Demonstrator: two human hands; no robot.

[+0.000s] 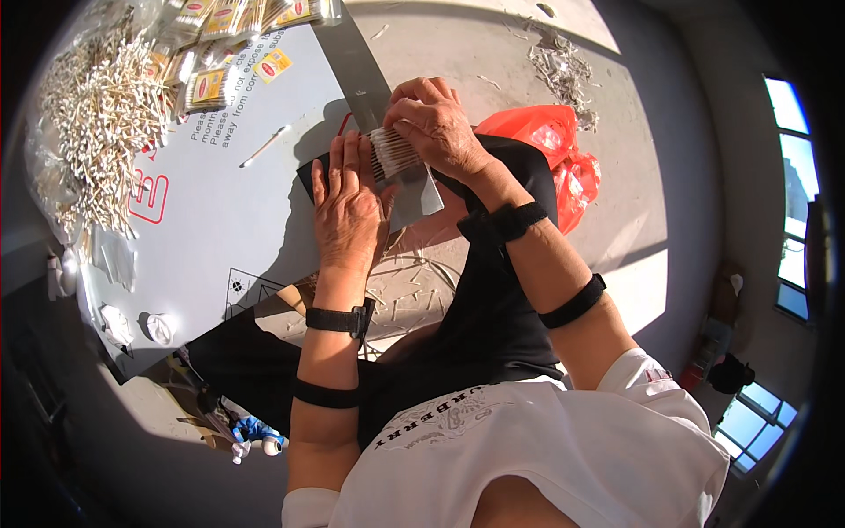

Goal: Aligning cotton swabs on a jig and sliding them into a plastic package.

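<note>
A flat row of cotton swabs (393,158) lies side by side at the table's right edge, with what looks like clear film below it. My right hand (438,128) reaches over from the right, its fingers bent and closed on the upper end of the swabs. Beside them, my left hand (348,216) lies with its fingers stretched out flat, the thumb near the row's lower end. A single loose swab (266,145) rests on the grey printed tabletop (264,194) to the left.
A big heap of swabs (101,114) in clear plastic fills the far left. Next to it are filled packs (209,88) and a yellow card (272,66). A red plastic bag (576,189) is beyond my right knee. White scraps (563,75) litter the floor.
</note>
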